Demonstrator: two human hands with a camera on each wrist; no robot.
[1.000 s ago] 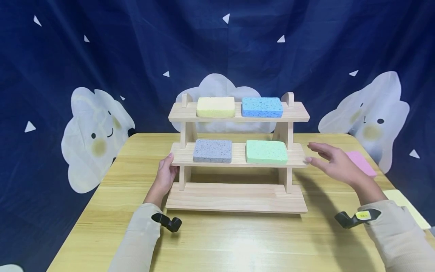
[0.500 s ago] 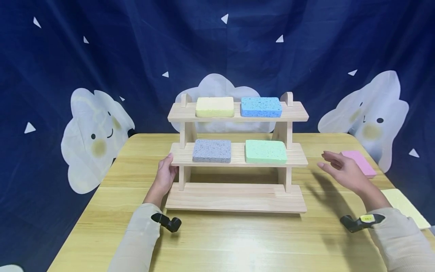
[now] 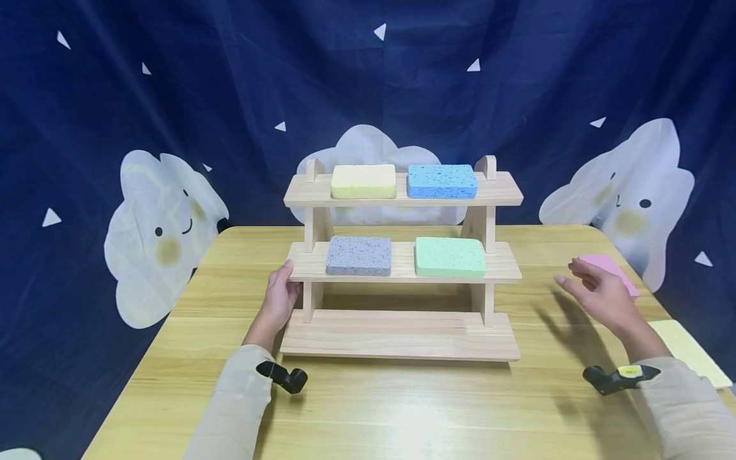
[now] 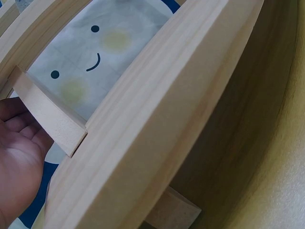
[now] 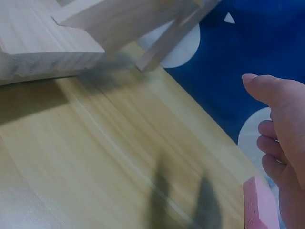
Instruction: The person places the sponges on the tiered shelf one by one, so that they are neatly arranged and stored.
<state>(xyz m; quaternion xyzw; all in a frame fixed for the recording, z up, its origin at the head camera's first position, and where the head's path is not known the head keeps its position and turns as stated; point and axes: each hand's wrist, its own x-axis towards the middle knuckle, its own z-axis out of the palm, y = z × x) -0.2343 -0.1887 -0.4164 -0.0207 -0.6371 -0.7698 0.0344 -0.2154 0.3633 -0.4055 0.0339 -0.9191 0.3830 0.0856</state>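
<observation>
A three-tier wooden display shelf (image 3: pixel 399 333) stands on the table. At the left end of its middle tier, my left hand (image 3: pixel 277 301) grips the board, thumb at the edge and fingers behind. A pale yellow sponge (image 3: pixel 363 182) and a blue speckled sponge (image 3: pixel 441 182) sit on the top tier. The middle tier bears a grey sponge (image 3: pixel 359 256) and a light green sponge (image 3: pixel 450 257). My right hand (image 3: pixel 602 299) hovers right of the shelf, holding nothing, with relaxed fingers. Just beyond it lies a pink sponge (image 5: pixel 259 205), partly hidden by that hand in the head view.
The wooden table (image 3: pixel 437 409) extends around the shelf. A flat pale yellow piece (image 3: pixel 690 351) lies at the table's right edge, near the right sleeve. Behind hangs a dark blue curtain (image 3: pixel 368 76) with white clouds and triangles.
My right hand has moved away from the shelf's right end, rightward and slightly down toward the pink sponge. The left hand, shelf and sponges have stayed in place.
</observation>
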